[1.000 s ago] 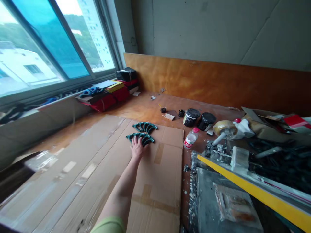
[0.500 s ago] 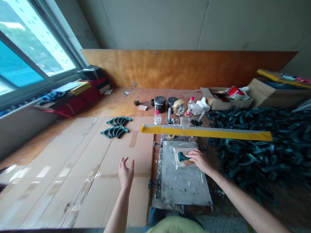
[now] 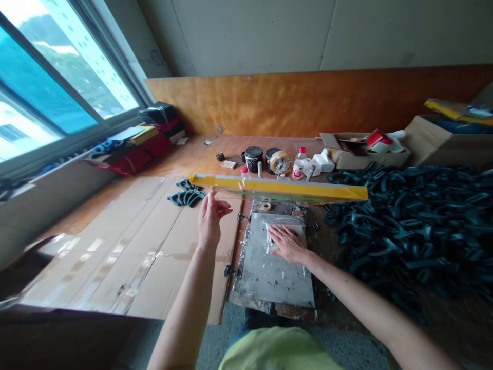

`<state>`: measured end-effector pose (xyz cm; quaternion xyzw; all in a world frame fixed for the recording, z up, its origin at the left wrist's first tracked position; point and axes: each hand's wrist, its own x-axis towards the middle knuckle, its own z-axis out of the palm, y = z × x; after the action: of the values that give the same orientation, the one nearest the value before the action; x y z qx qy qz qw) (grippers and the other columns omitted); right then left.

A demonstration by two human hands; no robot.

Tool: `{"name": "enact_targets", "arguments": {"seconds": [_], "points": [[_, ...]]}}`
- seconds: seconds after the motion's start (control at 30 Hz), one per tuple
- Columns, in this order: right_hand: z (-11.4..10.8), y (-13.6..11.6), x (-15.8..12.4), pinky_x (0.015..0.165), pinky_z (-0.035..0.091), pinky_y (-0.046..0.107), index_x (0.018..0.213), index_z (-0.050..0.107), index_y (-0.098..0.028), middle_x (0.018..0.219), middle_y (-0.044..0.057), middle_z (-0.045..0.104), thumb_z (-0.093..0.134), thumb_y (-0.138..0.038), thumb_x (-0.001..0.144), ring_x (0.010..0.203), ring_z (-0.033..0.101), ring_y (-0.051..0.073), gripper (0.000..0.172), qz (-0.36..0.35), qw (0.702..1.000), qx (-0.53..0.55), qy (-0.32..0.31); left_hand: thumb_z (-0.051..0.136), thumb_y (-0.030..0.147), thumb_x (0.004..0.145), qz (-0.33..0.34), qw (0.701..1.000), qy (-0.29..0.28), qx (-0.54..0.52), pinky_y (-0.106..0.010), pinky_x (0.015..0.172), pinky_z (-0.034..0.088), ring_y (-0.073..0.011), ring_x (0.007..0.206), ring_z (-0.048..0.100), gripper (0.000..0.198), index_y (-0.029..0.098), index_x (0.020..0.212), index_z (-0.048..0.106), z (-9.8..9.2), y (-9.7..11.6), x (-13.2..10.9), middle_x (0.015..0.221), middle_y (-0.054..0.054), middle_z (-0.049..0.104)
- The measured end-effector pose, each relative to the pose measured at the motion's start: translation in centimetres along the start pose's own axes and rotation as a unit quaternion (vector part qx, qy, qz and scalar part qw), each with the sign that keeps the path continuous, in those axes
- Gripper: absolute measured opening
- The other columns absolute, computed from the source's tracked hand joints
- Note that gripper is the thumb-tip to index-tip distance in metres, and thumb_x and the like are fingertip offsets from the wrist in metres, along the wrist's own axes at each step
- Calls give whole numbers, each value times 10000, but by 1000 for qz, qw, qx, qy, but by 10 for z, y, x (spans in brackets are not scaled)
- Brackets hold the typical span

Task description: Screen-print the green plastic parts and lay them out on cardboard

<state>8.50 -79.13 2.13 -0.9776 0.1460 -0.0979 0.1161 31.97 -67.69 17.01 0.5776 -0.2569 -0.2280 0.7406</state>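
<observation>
My left hand (image 3: pixel 211 218) is raised with its fingers apart, just below the left end of a yellow-edged frame (image 3: pixel 277 187) that stands lifted over a grey metal plate (image 3: pixel 269 270). It holds nothing. My right hand (image 3: pixel 287 242) lies flat, fingers spread, on a clear plastic sheet on that plate; a dark green piece seen under it earlier is now hidden. Two fans of dark green curved parts (image 3: pixel 187 195) lie on the flattened cardboard (image 3: pixel 127 241) to the left. A big heap of the same dark parts (image 3: pixel 416 216) fills the right side.
Behind the frame stand two black tins (image 3: pixel 254 158), a tape roll (image 3: pixel 280 162), a small bottle (image 3: pixel 297 165) and an open carton (image 3: pixel 346 154). Red and black stacks (image 3: pixel 146 144) sit under the window. A plywood board lines the back wall.
The view swung right from the green fans to the plate. My left hand left the fan and rose toward the frame's left end. My right hand flattened over the plastic sheet.
</observation>
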Motion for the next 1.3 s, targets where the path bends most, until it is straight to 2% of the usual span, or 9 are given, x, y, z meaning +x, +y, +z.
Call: {"name": "enact_targets", "arguments": {"seconds": [0.1, 0.2, 0.27, 0.37, 0.5, 0.63, 0.83, 1.07, 1.3], "points": [[-2, -4, -8, 1145, 287, 507, 1346, 526, -120, 1436, 162, 460, 685, -430, 816, 1358, 395, 291, 634, -86, 996, 10, -15, 502, 576, 841, -15, 998, -43, -49, -277, 611, 541, -109, 535, 547, 418, 171, 791, 593, 22, 21, 10, 573, 21, 568], [-20, -2, -31, 1072, 419, 417, 1135, 684, -177, 1205, 77, 673, 689, -361, 825, 1194, 579, 211, 361, -145, 989, 38, 8, 537, 554, 828, -19, 999, -36, -30, -257, 603, 531, -119, 579, 578, 406, 160, 796, 629, 16, 21, 2, 622, -2, 618], [-38, 9, -48, 936, 522, 309, 992, 723, -150, 1034, 36, 740, 642, -308, 853, 1024, 666, 159, 225, -45, 995, 23, 84, 540, 593, 813, -58, 997, -38, -24, -253, 594, 521, -135, 616, 605, 464, 152, 881, 665, 1, 16, -12, 700, -26, 663], [-68, 35, -57, 720, 575, 233, 863, 716, -107, 895, 49, 752, 495, -250, 911, 805, 699, 141, 268, 144, 971, -16, 189, 574, 667, 753, -171, 982, -70, 25, -224, 500, 456, -126, 548, 575, 553, 144, 887, 689, -30, 0, -40, 695, -28, 669], [-92, 52, -20, 913, 544, 379, 1202, 638, -187, 1188, 109, 664, 584, -213, 866, 1048, 651, 224, 342, 213, 949, 14, 231, 714, 597, 670, -282, 947, -132, 83, -211, 496, 430, -127, 558, 579, 637, 166, 1135, 648, -62, -45, -71, 715, -2, 669], [-90, 36, 39, 1046, 422, 422, 1317, 525, -174, 1331, 149, 527, 690, -180, 778, 1255, 483, 276, 564, 173, 974, -33, 140, 734, 590, 644, -284, 944, -131, 104, -232, 536, 459, -151, 595, 607, 931, 180, 1425, 437, -73, -98, -82, 725, -4, 673], [-81, 25, 60, 827, 460, 298, 999, 655, -178, 989, 101, 683, 647, -276, 826, 958, 621, 230, 198, 235, 968, -74, -45, 705, 600, 667, -257, 950, -125, 128, -246, 549, 469, -167, 625, 623, 860, 163, 1379, 506, -80, -135, -80, 740, -20, 675], [-63, 20, 44, 828, 430, 313, 914, 648, -140, 939, 131, 686, 536, -162, 810, 961, 594, 244, 154, 258, 958, -123, -6, 695, 595, 679, -261, 949, -121, 127, -248, 577, 481, -170, 653, 632, 821, 174, 1362, 521, -81, -136, -82, 773, -23, 689], [-63, -9, 8, 733, 433, 300, 797, 638, -178, 814, 79, 645, 501, -19, 748, 867, 558, 218, 216, 8, 999, -43, -20, 712, 569, 672, -269, 948, -115, 124, -263, 592, 497, -184, 679, 638, 795, 186, 1346, 537, -80, -131, -84, 781, -20, 684]]}}
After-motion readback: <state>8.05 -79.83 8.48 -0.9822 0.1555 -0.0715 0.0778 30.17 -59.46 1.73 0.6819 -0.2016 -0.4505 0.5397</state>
